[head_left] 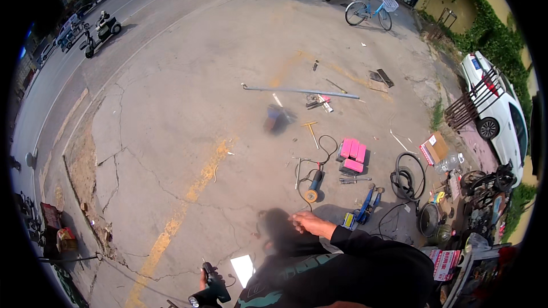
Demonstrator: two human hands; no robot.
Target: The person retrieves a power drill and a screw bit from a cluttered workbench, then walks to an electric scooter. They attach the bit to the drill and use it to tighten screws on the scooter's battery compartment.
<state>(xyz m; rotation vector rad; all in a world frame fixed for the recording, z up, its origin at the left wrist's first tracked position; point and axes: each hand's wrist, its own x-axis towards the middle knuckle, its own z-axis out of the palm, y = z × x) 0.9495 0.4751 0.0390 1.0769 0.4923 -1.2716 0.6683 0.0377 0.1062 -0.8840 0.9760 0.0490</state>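
At the bottom left, my left hand [202,279] is wrapped round a black hand-held power tool [213,283]; its exact kind is hard to make out. My right hand [309,224] reaches out from a black sleeve in front of my body. Its fingers are extended and slightly bent, with nothing visible in them. Just beyond it, an orange and black angle grinder [313,186] lies on the concrete with its cable curled about it. To the right of that hand is a blue floor jack [365,206]. A white flat rectangle [243,270] shows beside the power tool.
Pink-topped boxes [352,155], a T-handled tool [310,132] and a long metal bar [302,91] lie ahead. On the right are a coiled black hose [407,177], a cardboard box [436,147], scrap parts and a white car [495,108]. A blue bicycle [370,12] stands far off.
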